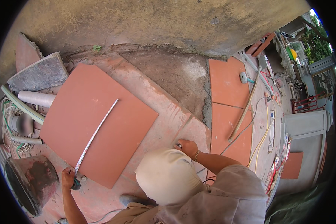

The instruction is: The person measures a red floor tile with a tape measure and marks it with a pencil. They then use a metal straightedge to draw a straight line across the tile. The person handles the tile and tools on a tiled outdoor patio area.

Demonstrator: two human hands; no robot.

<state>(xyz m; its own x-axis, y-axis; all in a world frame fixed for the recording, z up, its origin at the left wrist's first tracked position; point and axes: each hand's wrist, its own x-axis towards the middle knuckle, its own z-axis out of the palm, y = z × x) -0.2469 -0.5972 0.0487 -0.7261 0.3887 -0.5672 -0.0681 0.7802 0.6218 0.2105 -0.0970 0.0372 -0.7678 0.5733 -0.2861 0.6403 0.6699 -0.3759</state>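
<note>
My left hand [68, 177] closes around a tape measure [76, 184] with a dark green and black case, at the near left corner of a large terracotta-coloured tile [100, 123]. The white blade [95, 133] runs from the hand slantwise across the tile, its tip lying near the far right edge. My right hand does not show; a co-worker in a pale cap [168, 175] leans in and blocks that area. The co-worker's hand [187, 148], with a bracelet at the wrist, holds something small and dark that I cannot make out.
A mortar-stained bucket [33, 183] stands at the near left, beside pipes [24, 106] and coiled hose. Broken slabs [39, 72] lean by the wall [138, 22]. Laid tiles [229, 127] at the right carry a wooden strip [244, 108] and mallet [243, 77]; cables run past them.
</note>
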